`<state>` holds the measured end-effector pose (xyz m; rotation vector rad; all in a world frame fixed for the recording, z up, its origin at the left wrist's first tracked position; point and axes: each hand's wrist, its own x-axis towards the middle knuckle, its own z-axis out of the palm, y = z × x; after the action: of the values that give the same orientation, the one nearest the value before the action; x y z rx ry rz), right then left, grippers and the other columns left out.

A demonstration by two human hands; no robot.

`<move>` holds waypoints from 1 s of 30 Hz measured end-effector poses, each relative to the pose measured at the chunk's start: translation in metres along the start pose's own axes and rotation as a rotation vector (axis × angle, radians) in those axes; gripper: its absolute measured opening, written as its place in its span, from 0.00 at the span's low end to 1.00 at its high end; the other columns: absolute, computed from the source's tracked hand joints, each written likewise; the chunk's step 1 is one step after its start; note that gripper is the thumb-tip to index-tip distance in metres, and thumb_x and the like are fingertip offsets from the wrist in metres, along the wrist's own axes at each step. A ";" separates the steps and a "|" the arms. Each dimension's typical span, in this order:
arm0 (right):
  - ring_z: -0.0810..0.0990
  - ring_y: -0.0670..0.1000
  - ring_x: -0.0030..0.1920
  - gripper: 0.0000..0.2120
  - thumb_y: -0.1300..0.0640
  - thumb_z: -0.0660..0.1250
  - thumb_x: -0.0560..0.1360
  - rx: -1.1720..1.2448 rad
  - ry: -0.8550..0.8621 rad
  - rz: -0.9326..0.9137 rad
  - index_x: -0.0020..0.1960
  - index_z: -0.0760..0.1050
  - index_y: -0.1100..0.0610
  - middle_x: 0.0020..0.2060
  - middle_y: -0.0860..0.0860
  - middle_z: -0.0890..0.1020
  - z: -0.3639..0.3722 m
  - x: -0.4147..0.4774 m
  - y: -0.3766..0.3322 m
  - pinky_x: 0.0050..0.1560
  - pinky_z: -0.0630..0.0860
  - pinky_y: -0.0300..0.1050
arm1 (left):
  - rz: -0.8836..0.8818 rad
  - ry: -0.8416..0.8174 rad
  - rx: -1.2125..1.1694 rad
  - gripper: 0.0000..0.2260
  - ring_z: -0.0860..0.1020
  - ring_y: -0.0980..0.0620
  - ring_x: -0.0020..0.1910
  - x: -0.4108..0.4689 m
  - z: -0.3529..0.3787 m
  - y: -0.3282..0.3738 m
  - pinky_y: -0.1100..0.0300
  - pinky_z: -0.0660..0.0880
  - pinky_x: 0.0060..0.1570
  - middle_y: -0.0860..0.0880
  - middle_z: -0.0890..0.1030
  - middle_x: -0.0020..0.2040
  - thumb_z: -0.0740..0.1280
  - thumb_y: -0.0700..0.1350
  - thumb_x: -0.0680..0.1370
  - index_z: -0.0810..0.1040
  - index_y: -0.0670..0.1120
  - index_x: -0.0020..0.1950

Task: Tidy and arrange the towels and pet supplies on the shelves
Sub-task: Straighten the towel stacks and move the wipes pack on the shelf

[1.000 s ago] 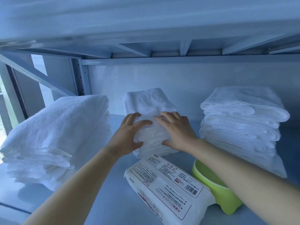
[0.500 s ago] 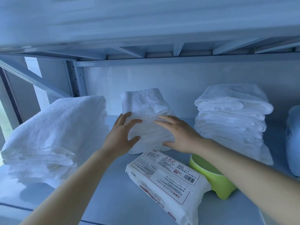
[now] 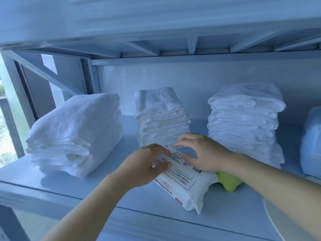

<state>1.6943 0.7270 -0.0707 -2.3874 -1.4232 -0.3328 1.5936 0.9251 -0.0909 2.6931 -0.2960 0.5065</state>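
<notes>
With your left hand (image 3: 144, 164) gripping one end of the wipes pack (image 3: 182, 183), which lies on the shelf (image 3: 97, 185) touching the green bowl (image 3: 229, 181), and your right hand (image 3: 205, 153) arched over it, grasp unclear, a hasty pull may knock the bowl off or snag the middle towel stack (image 3: 161, 119).

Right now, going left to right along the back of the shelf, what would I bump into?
Thick towel pile, narrow towel pile, tall towel pile, then a pale blue package at the right edge.
</notes>
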 end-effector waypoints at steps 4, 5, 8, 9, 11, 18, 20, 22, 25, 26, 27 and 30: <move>0.72 0.42 0.57 0.17 0.51 0.65 0.75 0.013 0.028 -0.011 0.63 0.73 0.46 0.58 0.42 0.73 -0.006 -0.005 0.003 0.54 0.67 0.34 | -0.034 0.006 0.006 0.11 0.74 0.60 0.52 -0.004 0.003 0.007 0.57 0.74 0.52 0.62 0.73 0.58 0.63 0.57 0.76 0.75 0.60 0.58; 0.72 0.42 0.57 0.17 0.51 0.66 0.74 0.014 0.038 -0.011 0.63 0.73 0.47 0.58 0.42 0.73 -0.008 -0.003 0.005 0.53 0.66 0.33 | -0.060 0.013 0.019 0.12 0.74 0.59 0.53 -0.002 0.002 0.006 0.56 0.74 0.52 0.61 0.73 0.59 0.63 0.57 0.76 0.75 0.60 0.58; 0.71 0.45 0.60 0.20 0.51 0.67 0.74 -0.021 0.060 0.008 0.65 0.71 0.49 0.61 0.45 0.71 -0.016 0.015 0.014 0.52 0.65 0.35 | -0.151 0.060 0.084 0.13 0.74 0.54 0.57 0.011 -0.004 0.000 0.54 0.73 0.55 0.58 0.72 0.62 0.64 0.56 0.76 0.75 0.58 0.59; 0.70 0.46 0.62 0.21 0.51 0.67 0.74 -0.033 0.074 0.018 0.66 0.70 0.50 0.62 0.46 0.70 -0.018 0.023 0.017 0.54 0.66 0.37 | -0.178 0.088 0.111 0.13 0.74 0.53 0.58 0.017 -0.008 -0.004 0.54 0.73 0.55 0.57 0.72 0.63 0.64 0.55 0.75 0.74 0.58 0.59; 0.68 0.48 0.64 0.24 0.52 0.68 0.73 -0.052 0.113 0.034 0.67 0.69 0.52 0.65 0.47 0.68 -0.020 0.037 0.024 0.58 0.67 0.41 | -0.219 0.147 0.173 0.14 0.72 0.52 0.61 0.031 -0.016 -0.013 0.54 0.73 0.55 0.56 0.70 0.65 0.65 0.54 0.76 0.73 0.57 0.61; 0.58 0.52 0.71 0.34 0.54 0.72 0.69 -0.183 0.178 -0.001 0.72 0.62 0.52 0.72 0.51 0.59 -0.009 0.068 0.035 0.62 0.69 0.52 | -0.170 0.282 0.318 0.22 0.61 0.50 0.70 0.071 -0.018 -0.033 0.51 0.75 0.53 0.53 0.62 0.72 0.68 0.51 0.74 0.68 0.55 0.67; 0.54 0.52 0.73 0.39 0.52 0.73 0.68 -0.266 0.179 0.001 0.73 0.58 0.51 0.74 0.51 0.55 -0.006 0.074 0.039 0.65 0.66 0.52 | -0.124 0.292 0.350 0.27 0.56 0.50 0.73 0.081 -0.016 -0.034 0.49 0.76 0.52 0.53 0.59 0.74 0.69 0.50 0.72 0.65 0.56 0.70; 0.50 0.53 0.74 0.44 0.50 0.74 0.67 -0.311 0.168 0.023 0.75 0.53 0.49 0.75 0.50 0.49 -0.003 0.079 0.042 0.69 0.61 0.54 | -0.107 0.256 0.385 0.34 0.50 0.49 0.75 0.091 -0.014 -0.038 0.48 0.73 0.57 0.52 0.54 0.76 0.71 0.49 0.71 0.59 0.58 0.73; 0.44 0.54 0.75 0.49 0.50 0.75 0.66 -0.287 0.135 0.093 0.75 0.47 0.46 0.75 0.46 0.43 -0.001 0.088 0.048 0.71 0.58 0.60 | -0.111 0.189 0.438 0.44 0.46 0.47 0.76 0.106 -0.012 -0.045 0.47 0.67 0.64 0.51 0.48 0.77 0.74 0.50 0.68 0.48 0.59 0.75; 0.44 0.55 0.75 0.51 0.50 0.76 0.65 -0.263 0.120 0.112 0.75 0.46 0.45 0.75 0.45 0.43 -0.001 0.091 0.050 0.70 0.58 0.61 | -0.129 0.170 0.445 0.47 0.45 0.46 0.76 0.109 -0.012 -0.048 0.47 0.66 0.65 0.51 0.48 0.77 0.75 0.51 0.67 0.46 0.59 0.75; 0.43 0.55 0.75 0.52 0.51 0.77 0.64 -0.242 0.103 0.124 0.76 0.46 0.46 0.75 0.46 0.42 -0.001 0.094 0.053 0.70 0.60 0.60 | -0.150 0.150 0.451 0.49 0.46 0.46 0.75 0.112 -0.011 -0.052 0.47 0.67 0.64 0.51 0.48 0.77 0.75 0.52 0.66 0.44 0.59 0.75; 0.48 0.54 0.74 0.53 0.53 0.79 0.61 -0.173 0.066 0.116 0.76 0.49 0.47 0.75 0.49 0.45 0.003 0.098 0.057 0.68 0.65 0.56 | -0.160 0.114 0.474 0.51 0.51 0.48 0.74 0.114 -0.009 -0.064 0.50 0.71 0.58 0.53 0.51 0.76 0.76 0.52 0.63 0.44 0.58 0.75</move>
<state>1.7912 0.7820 -0.0470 -2.5571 -1.2675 -0.5196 1.7128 0.9712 -0.0603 3.0876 0.0862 0.7574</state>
